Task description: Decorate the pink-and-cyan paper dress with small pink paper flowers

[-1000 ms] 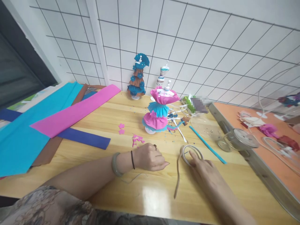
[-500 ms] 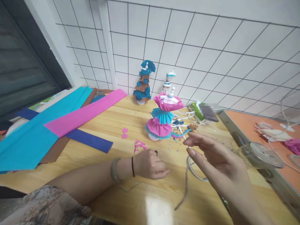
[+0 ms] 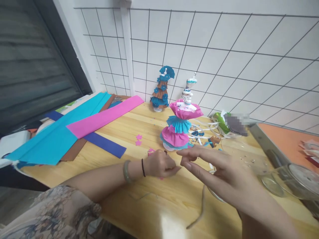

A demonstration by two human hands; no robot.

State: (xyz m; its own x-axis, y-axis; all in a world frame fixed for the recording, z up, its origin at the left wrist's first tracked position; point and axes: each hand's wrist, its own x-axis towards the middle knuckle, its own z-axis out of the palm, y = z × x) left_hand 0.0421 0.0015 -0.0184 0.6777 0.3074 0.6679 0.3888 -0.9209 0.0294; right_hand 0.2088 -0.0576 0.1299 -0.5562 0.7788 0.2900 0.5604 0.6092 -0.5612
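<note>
My left hand (image 3: 160, 164) rests on the wooden table (image 3: 154, 199) with its fingers closed in a pinch; what they hold is too small to make out. My right hand (image 3: 219, 174) hovers just to its right, fingers stretched out toward the left fingertips and almost touching them, with nothing visible in them. Under the right hand lies a roll of white tape (image 3: 214, 195), partly hidden. A brown strip (image 3: 200, 212) trails from there toward me. Just beyond both hands stands a pink and blue crepe-paper doll (image 3: 178, 129).
Cyan (image 3: 54, 136), pink (image 3: 107, 116) and dark blue (image 3: 104, 146) crepe sheets lie at the left. Two smaller paper dolls (image 3: 161, 89) stand by the grid wall. Paper scraps (image 3: 201, 136), a glass jar (image 3: 291, 179) and an orange tray (image 3: 291, 142) lie at the right.
My right hand left the tape roll on the table, rose, and moved left toward my left hand. The left hand stayed closed in place. The view shifted to the left.
</note>
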